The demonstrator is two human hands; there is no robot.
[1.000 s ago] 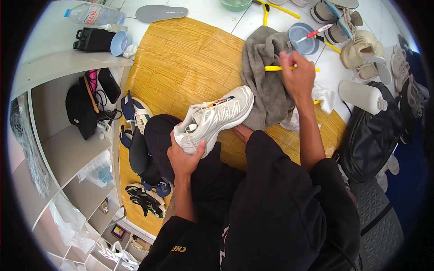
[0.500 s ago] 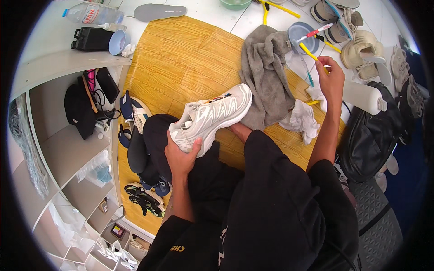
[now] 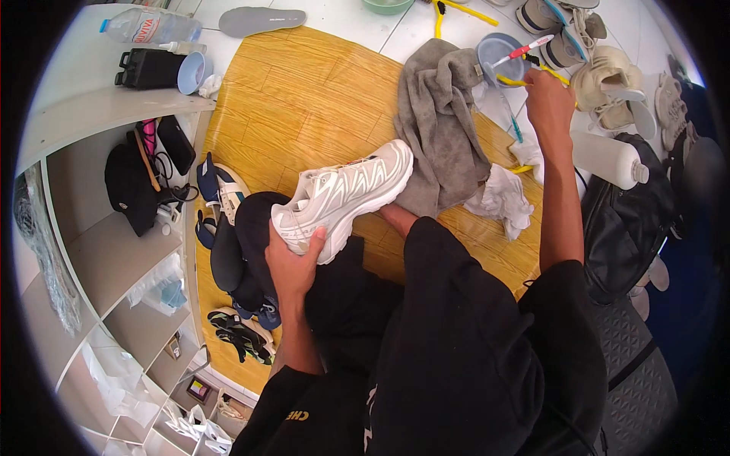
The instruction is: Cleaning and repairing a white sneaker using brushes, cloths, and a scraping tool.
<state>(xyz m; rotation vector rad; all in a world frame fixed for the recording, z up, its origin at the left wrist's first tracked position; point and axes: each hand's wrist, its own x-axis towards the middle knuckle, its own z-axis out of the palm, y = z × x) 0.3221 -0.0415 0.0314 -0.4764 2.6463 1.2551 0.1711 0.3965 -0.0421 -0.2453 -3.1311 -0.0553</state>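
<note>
A white sneaker (image 3: 350, 182) is in my left hand (image 3: 295, 262), gripped round its heel, the toe pointing up and to the right over my legs. My right hand (image 3: 549, 102), at the upper right, is closed on a yellow brush (image 3: 511, 81), its head at the rim of a blue-grey bowl (image 3: 487, 53). A red and white brush (image 3: 528, 47) lies across that bowl. A crumpled grey cloth (image 3: 437, 129) lies between my hands, with a white cloth (image 3: 506, 205) beside it.
Light shoes (image 3: 608, 80) crowd the upper right, with a white bottle (image 3: 604, 156) and black bag (image 3: 616, 235) below. Left is a cubby shelf (image 3: 129, 102); other shoes (image 3: 243, 334) lie along it on a wood-look mat (image 3: 289, 91). A grey insole (image 3: 262, 21) lies behind.
My right hand moved up and right from over the grey cloth with the yellow brush, then toward the bowl, which the brush head now meets. The sneaker and left hand shifted slightly left.
</note>
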